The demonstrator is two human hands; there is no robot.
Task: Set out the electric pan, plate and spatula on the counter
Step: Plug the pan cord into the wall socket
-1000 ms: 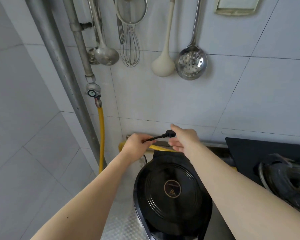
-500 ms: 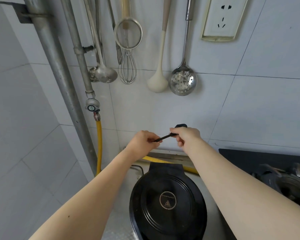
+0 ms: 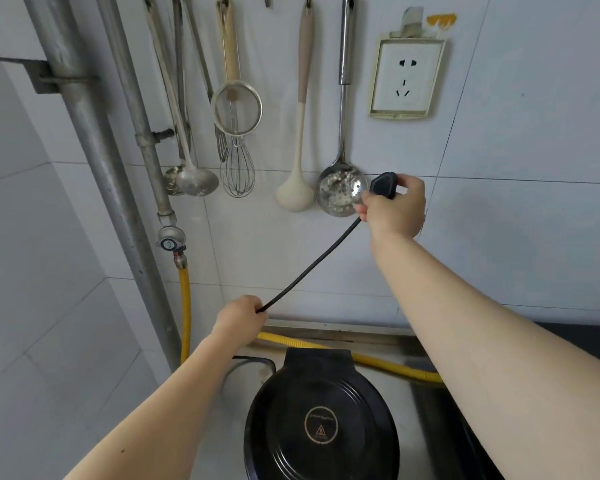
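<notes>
Electric pan (image 3: 321, 419) sits lid-closed on the counter (image 3: 407, 393). Right hand (image 3: 394, 206) grips the plug (image 3: 383, 185) — raised below the wall socket (image 3: 407, 77); left hand (image 3: 239, 318) fingers curl round the cord (image 3: 312, 265).

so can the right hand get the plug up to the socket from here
Probably yes. The right hand holds the plug below the socket, with only bare tile between. The cord runs straight to the left hand, which may need to feed it.
</notes>
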